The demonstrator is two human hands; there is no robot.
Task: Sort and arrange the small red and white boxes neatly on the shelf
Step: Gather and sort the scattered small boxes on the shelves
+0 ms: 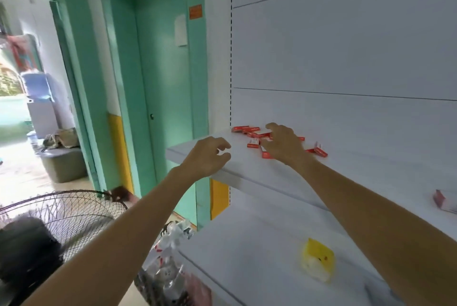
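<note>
Several small red and white boxes [249, 129] lie scattered at the back left of the upper white shelf [358, 169]. One box [320, 150] stands apart to the right. My right hand [284, 143] hovers over the pile, palm down, fingers spread, hiding some boxes; whether it grips one is unclear. My left hand [210, 157] floats at the shelf's front left corner, fingers curled apart, holding nothing.
A lower white shelf [247, 244] carries a yellow and white packet [317, 260]. Another red and white pack [445, 200] sits at the far right. A plastic bag [170, 256] and a standing fan [61, 219] lie below left, beside a green door [160, 83].
</note>
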